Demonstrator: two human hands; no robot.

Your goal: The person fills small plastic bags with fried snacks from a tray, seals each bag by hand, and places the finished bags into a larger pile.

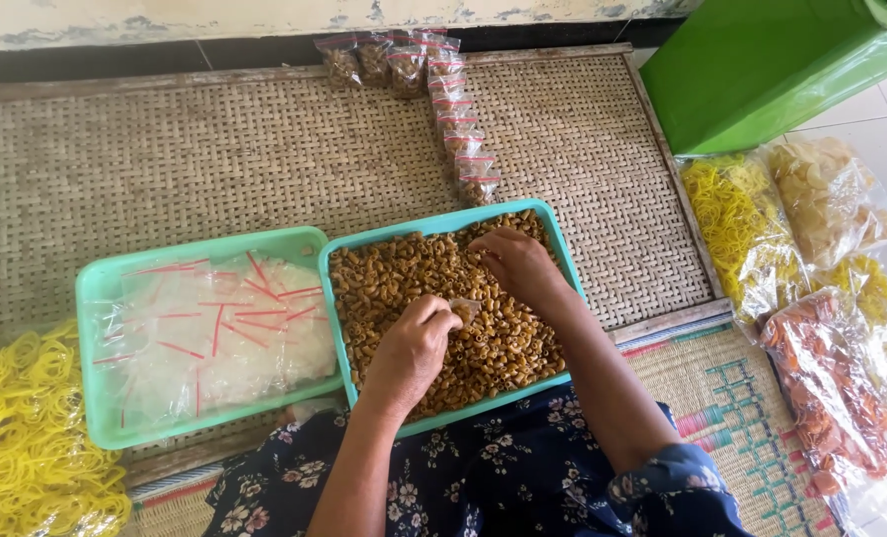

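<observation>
A teal tray (441, 225) full of brown macaroni snacks (403, 273) lies in front of me on a woven mat. My left hand (411, 350) rests in the snacks, closed on a small clear plastic bag (465, 307) whose mouth shows at my thumb. My right hand (519, 265) is over the snacks at the tray's far right, its fingers bunched on a pinch of pieces just beyond the bag.
A second green tray (100, 288) to the left holds several empty clear bags with red strips (219, 333). Filled small packets (460, 119) line the mat's far side. Yellow rubber bands (20, 438) pile at left. Large bags of crackers (811, 298) and a green box (772, 70) sit at right.
</observation>
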